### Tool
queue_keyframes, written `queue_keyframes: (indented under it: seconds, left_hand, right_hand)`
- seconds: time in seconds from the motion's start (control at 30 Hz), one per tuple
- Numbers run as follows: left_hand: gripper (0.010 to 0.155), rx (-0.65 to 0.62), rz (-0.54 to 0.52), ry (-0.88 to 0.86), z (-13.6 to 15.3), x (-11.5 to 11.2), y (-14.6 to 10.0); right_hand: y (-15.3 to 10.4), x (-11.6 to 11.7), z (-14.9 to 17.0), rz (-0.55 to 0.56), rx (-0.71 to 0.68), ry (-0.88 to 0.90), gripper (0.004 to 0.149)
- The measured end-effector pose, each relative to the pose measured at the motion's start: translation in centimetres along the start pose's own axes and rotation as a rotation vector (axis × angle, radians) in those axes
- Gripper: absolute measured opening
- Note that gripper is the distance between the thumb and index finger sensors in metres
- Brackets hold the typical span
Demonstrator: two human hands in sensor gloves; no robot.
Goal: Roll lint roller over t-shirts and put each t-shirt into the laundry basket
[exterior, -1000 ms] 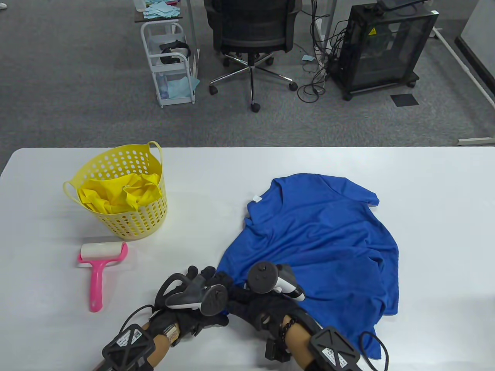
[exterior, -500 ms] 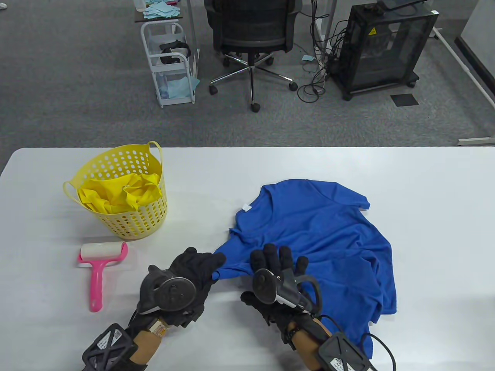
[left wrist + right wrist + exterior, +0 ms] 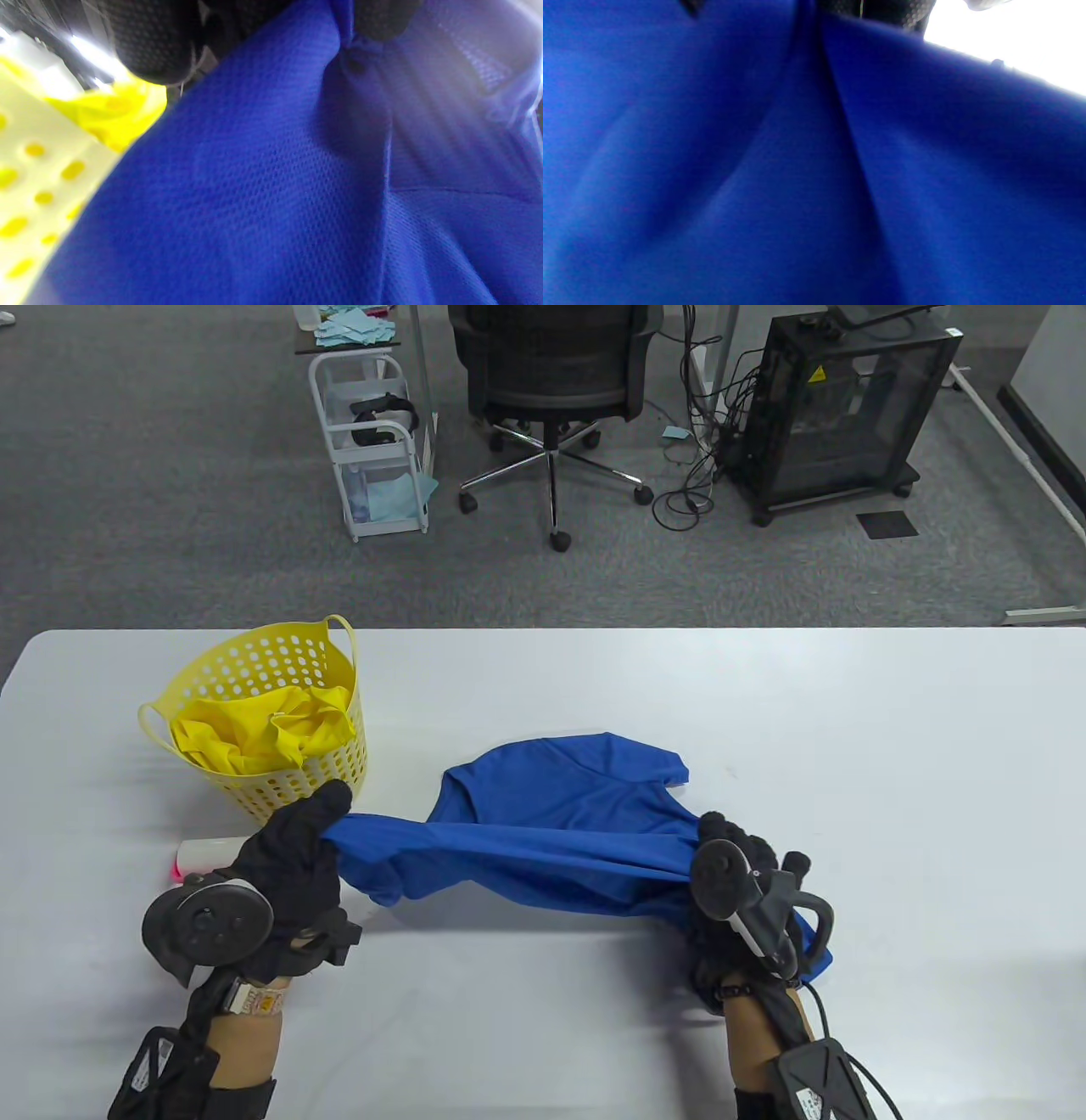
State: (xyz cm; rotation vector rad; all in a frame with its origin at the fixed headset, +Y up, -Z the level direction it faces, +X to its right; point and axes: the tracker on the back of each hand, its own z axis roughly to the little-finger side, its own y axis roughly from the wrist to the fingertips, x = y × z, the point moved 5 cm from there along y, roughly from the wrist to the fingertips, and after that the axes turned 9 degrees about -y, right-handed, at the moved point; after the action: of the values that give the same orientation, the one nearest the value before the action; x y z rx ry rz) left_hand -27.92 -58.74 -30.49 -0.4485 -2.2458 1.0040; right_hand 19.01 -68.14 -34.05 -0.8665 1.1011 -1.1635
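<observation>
A blue t-shirt (image 3: 560, 823) is stretched between both hands above the table (image 3: 891, 746), its far part still lying on the surface. My left hand (image 3: 318, 819) grips one end just in front of the yellow laundry basket (image 3: 339, 768), which holds a yellow t-shirt (image 3: 254, 734). My right hand (image 3: 721, 848) grips the other end at the lower right. Blue cloth (image 3: 275, 190) fills the left wrist view, with the basket wall (image 3: 34, 186) at its left. The right wrist view shows only blue fabric (image 3: 755, 169). The pink lint roller (image 3: 199, 857) lies mostly hidden behind my left hand.
Beyond the table's far edge are a black office chair (image 3: 551, 381), a white trolley (image 3: 373, 441) and a black cabinet on wheels (image 3: 840, 407) with cables on the grey carpet.
Both hands took hold of the blue t-shirt's near edge, then moved apart and lifted it, dragging the shirt left toward the basket. My left hand now covers most of the lint roller.
</observation>
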Motion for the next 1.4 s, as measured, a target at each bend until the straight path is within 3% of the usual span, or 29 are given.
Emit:
queue_keyframes:
  seconds: [0.1, 0.17, 0.27, 0.37, 0.43, 0.47, 0.5, 0.53, 0.6, 0.7, 0.73, 0.8, 0.83, 0.87, 0.9, 0.97, 1.0, 1.1, 1.17, 1.23, 1.27, 1.33, 1.4]
  left_hand:
    - [0.044, 0.013, -0.048, -0.006, 0.2, 1.4, 0.1]
    - [0.044, 0.01, -0.05, 0.022, 0.3, 1.6, 0.0]
    - [0.045, -0.007, -0.055, 0.103, -0.1, 1.5, 0.0]
    - [0.045, -0.062, -0.053, 0.071, -0.6, 1.8, 0.0]
    - [0.046, -0.067, -0.092, -0.121, -0.5, 2.6, 0.0]
    - [0.047, -0.068, -0.112, -0.228, -0.5, 2.7, -0.1]
    - [0.047, -0.055, -0.114, -0.311, -0.7, 2.4, -0.1]
    - [0.047, -0.04, -0.092, -0.337, -0.8, 1.9, -0.1]
    - [0.047, -0.051, 0.081, -0.286, -1.6, -0.9, 0.0]
    - [0.058, -0.056, 0.339, -0.067, -1.8, -5.5, -0.5]
    - [0.065, -0.037, 0.438, 0.028, -1.5, -7.6, -1.1]
    - [0.074, -0.05, 0.597, 0.208, -1.1, -11.8, -2.3]
    - [0.079, -0.044, 0.643, 0.291, -0.7, -13.2, -2.5]
    - [0.085, -0.021, 0.769, 0.425, 0.0, -15.5, -2.9]
    - [0.092, 0.004, 0.837, 0.498, 0.6, -16.7, -3.2]
    - [0.104, 0.057, 1.033, 0.625, 2.3, -20.0, -4.2]
    - [0.107, 0.073, 1.081, 0.665, 2.9, -21.0, -4.5]
    - [0.115, 0.097, 1.215, 0.85, 5.1, -23.4, -5.1]
    - [0.115, 0.119, 1.284, 0.917, 6.8, -24.5, -5.3]
    - [0.114, 0.213, 1.329, 0.829, 8.0, -24.7, -5.3]
    - [0.11, 0.242, 1.31, 0.796, 8.0, -24.6, -5.2]
    - [0.079, 0.28, 1.126, 0.65, 6.9, -24.1, -4.3]
    - [0.065, 0.345, 1.062, 0.793, 6.4, -22.9, -4.7]
  right_hand:
    - [0.6, -0.4, 3.5, 0.034, 0.08, 0.061, 0.048]
    - [0.9, -0.2, 5.0, -0.001, 0.039, 0.262, 0.045]
    - [1.1, 0.0, 6.6, -0.083, 0.006, 0.595, 0.052]
    - [0.8, -1.7, 8.1, -0.026, -0.04, 0.843, 0.057]
    - [0.2, -3.4, 9.3, 0.068, -0.059, 1.023, 0.056]
    - [-0.8, -5.0, 10.0, 0.18, -0.055, 1.083, 0.052]
    - [-1.9, -6.7, 10.6, 0.353, -0.005, 1.006, 0.051]
    - [-2.7, -7.7, 10.6, 0.419, 0.017, 0.911, 0.049]
    - [-2.9, -8.6, 9.5, 0.397, -0.013, 0.666, 0.049]
    - [-1.9, -5.5, 7.2, 0.151, -0.07, 0.479, 0.049]
    - [-1.6, -3.5, 6.7, 0.055, -0.029, 0.37, 0.052]
    - [-1.5, 0.5, 4.6, -0.21, -0.128, 0.086, 0.057]
    - [-1.6, 1.8, 4.2, -0.284, -0.139, -0.009, 0.061]
    - [-1.9, 4.2, 3.6, -0.459, -0.178, -0.157, 0.067]
    - [-2.2, 5.5, 3.5, -0.554, -0.171, -0.239, 0.077]
    - [-2.8, 8.4, 3.4, -0.679, -0.165, -0.372, 0.094]
    - [-3.1, 9.4, 3.2, -0.709, -0.176, -0.38, 0.098]
    - [-2.9, 10.4, 2.4, -0.694, -0.179, -0.473, 0.1]
    - [-2.8, 10.3, 1.6, -0.633, -0.196, -0.491, 0.09]
    - [-2.6, 10.0, 1.0, -0.537, -0.196, -0.44, 0.073]
    - [-2.6, 9.8, 0.9, -0.497, -0.185, -0.418, 0.065]
    - [-2.3, 9.0, 0.3, -0.308, -0.183, -0.367, 0.053]
    - [-2.4, 8.9, 0.0, -0.319, -0.217, -0.409, 0.052]
